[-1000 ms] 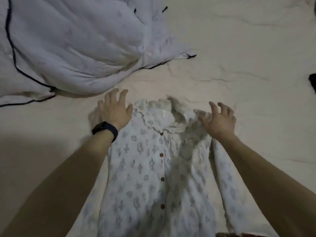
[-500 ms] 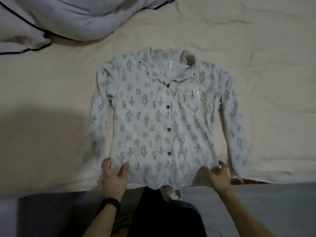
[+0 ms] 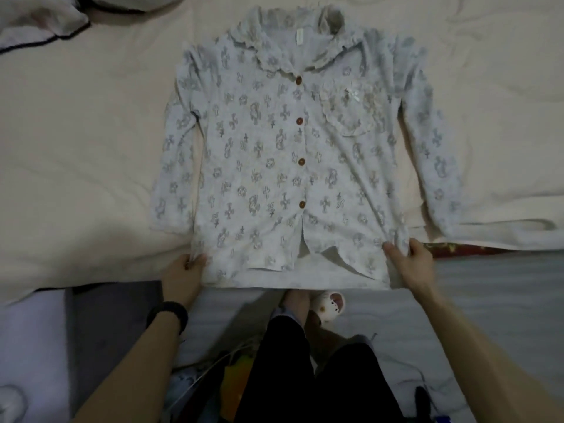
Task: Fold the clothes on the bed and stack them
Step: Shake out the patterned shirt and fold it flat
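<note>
Hem drawn over bed (image 3: pixel 76 148) edge, pale printed shirt (image 3: pixel 259 154) flat, buttoned, left hand (image 3: pixel 182 271), right hand (image 3: pixel 410 265), fingers (image 3: pixel 390 251) pinching its corners.

Bare cream bedsheet (image 3: pixel 76 148) lies open left and right of the spread patterned button shirt (image 3: pixel 259 148); crumpled white black-piped duvet (image 3: pixel 39 22) crowds far left

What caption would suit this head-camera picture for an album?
Left hand and right hand pinch the hem of a buttoned shirt spread on the bed.

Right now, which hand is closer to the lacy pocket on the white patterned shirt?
Right. The right hand pinches the shirt hem below the pocket; the left hand grips the far corner.
</note>
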{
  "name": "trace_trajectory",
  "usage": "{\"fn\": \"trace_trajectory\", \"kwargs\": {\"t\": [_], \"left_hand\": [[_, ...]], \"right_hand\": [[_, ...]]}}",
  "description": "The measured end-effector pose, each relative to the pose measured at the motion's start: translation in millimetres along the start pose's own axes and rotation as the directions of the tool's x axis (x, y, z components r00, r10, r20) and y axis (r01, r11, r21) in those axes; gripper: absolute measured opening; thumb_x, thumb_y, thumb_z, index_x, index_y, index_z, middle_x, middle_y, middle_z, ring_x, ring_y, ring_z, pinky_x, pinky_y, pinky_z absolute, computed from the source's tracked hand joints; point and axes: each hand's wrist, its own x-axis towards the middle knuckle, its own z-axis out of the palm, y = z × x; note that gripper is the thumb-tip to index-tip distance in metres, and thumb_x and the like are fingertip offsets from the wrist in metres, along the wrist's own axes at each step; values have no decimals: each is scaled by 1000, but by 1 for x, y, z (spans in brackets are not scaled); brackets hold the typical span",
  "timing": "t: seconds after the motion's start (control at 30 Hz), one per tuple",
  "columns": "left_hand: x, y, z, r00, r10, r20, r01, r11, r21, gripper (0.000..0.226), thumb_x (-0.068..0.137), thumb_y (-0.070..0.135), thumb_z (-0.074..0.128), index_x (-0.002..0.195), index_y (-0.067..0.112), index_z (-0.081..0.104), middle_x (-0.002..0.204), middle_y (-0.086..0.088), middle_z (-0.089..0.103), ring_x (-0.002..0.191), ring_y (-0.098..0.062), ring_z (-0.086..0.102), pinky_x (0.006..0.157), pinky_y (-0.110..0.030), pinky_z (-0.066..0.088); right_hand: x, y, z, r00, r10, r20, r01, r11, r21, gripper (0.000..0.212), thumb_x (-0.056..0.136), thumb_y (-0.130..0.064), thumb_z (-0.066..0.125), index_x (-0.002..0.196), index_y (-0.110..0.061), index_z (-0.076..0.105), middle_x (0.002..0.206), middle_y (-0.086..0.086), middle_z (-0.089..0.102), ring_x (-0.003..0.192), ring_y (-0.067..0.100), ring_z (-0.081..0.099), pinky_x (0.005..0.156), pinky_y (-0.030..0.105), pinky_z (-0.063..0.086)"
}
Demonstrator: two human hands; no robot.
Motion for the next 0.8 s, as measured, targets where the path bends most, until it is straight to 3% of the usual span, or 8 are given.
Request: {"fn": "trace_trajectory", "kwargs": {"t": [0.13,0.23,0.37,0.5,0.6,0.67,0.73,0.8], "left_hand": [[1,15,18,996,-73,-42,79,983,165,35,98,14,51,132,6,53,129,-21,58,111,-38,55,91,-42,46],[-10,53,43,983,6,-181,53,947,316,65,89,13,59,149,14,33,150,-19,36,132,-41,39,107,-54,37],[-27,126,95,909,414,-42,-342,801,492,68,86,19,63,150,17,39,157,-14,32,137,-35,38,108,-50,36],[-12,203,152,757,610,233,-621,561,547,68,95,37,50,157,28,23,166,-7,16,149,-28,22,120,-48,20],[11,255,190,637,673,375,-748,422,512,66,99,44,40,159,33,14,169,-2,6,154,-25,8,123,-50,11],[25,282,207,589,689,422,-782,356,511,65,100,49,33,160,35,11,169,0,3,155,-24,6,123,-51,9],[36,310,223,559,687,464,-803,308,511,64,100,53,26,160,36,9,169,1,1,155,-23,4,123,-51,8],[43,321,226,568,669,479,-796,300,526,63,101,56,24,160,39,9,169,3,2,155,-24,5,123,-53,11]], "right_hand": [[6,11,9,997,77,9,-72,963,-260,22,94,-26,69,97,-9,58,88,7,60,91,34,60,79,42,47],[10,-1,3,987,49,-153,-93,952,-292,49,91,-35,70,126,-3,54,126,19,53,115,39,53,98,47,46],[25,-31,-21,915,-145,-375,13,943,-333,75,86,-38,74,143,-3,41,147,23,37,131,43,38,107,52,37],[60,-55,-41,967,-98,-234,-30,873,-487,96,85,-51,74,155,-9,25,160,16,26,140,39,29,113,55,32],[91,-62,-59,987,-65,-145,-36,797,-603,65,89,-40,71,137,-4,46,144,23,43,126,41,42,98,51,43],[110,-74,-84,993,-58,-102,-16,795,-606,34,94,-35,62,114,-9,55,118,19,59,100,37,56,81,44,49],[129,-95,-124,991,-61,-119,-17,821,-570,15,94,-30,56,96,-17,48,90,13,64,69,26,56,61,39,46],[141,-119,-158,970,-152,-190,29,848,-529,11,94,-18,54,95,-17,43,83,15,64,63,30,54,58,40,47]]}}
